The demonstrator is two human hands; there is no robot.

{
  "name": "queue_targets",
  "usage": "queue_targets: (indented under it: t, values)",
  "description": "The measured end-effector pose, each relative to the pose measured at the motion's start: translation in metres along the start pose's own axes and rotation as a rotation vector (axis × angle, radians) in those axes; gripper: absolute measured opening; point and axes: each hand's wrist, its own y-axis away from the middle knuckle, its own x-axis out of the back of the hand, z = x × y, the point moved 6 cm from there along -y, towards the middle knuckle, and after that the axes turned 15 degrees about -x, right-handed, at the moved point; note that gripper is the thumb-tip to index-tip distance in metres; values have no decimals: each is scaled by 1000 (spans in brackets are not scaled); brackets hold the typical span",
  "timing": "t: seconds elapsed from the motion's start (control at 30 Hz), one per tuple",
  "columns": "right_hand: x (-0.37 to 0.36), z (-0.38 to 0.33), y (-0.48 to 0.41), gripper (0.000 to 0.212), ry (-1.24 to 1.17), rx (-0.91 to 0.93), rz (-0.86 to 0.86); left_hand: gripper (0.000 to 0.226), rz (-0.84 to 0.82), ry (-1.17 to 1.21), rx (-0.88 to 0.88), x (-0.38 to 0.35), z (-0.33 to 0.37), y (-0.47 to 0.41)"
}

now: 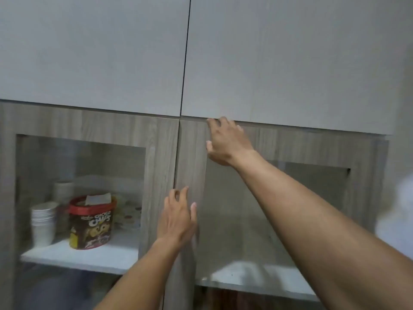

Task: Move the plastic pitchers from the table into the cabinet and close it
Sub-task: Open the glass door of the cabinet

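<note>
A wood-grain cabinet with two glass-paned doors fills the view. My right hand (pixel 225 142) rests on the top frame of the right door (pixel 290 144), its fingertips hooked at the door's upper edge. Lower down, my left hand (pixel 178 217) lies flat on the inner stile of the same door beside the centre gap, fingers apart. Both doors sit flush or nearly flush. The left door (pixel 156 153) is closed. The shelf (pixel 257 278) behind the right pane looks bare. No pitcher or table is in view.
Behind the left pane a white shelf (pixel 89 258) holds a stack of white cups (pixel 43 222), a red-lidded Choco Chips tub (pixel 90 222) and patterned plates (pixel 129 213). Plain grey upper cabinet doors (pixel 111 52) hang above. A pale wall is at the right.
</note>
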Motion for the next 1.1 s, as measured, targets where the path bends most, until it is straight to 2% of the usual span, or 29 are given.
queue_targets:
  t: [0.17, 0.4, 0.5, 0.63, 0.77, 0.93, 1.1]
  values:
    - [-24, -5, -16, 60, 51, 32, -31, 55, 17, -6, 116, -17, -12, 8]
    - [-35, -4, -27, 73, 63, 11, -57, 59, 23, -41, 165, -30, -20, 13]
    - [-33, -5, -26, 67, 92, 3, -23, 63, 66, -4, 208, -32, -18, 15]
    - [-21, -6, -26, 53, 84, -8, 7, 59, 213, 156, 334, -24, -26, 20]
    - [-10, -5, -18, 47, 47, -11, -6, 60, 94, 238, 402, -22, -33, 27]
    - [11, -9, 0, 53, -6, -35, 18, 55, 108, 382, 389, 4, -25, 43]
    - [43, -15, 36, 64, -6, -61, 12, 43, 71, 388, 314, 37, -17, 74]
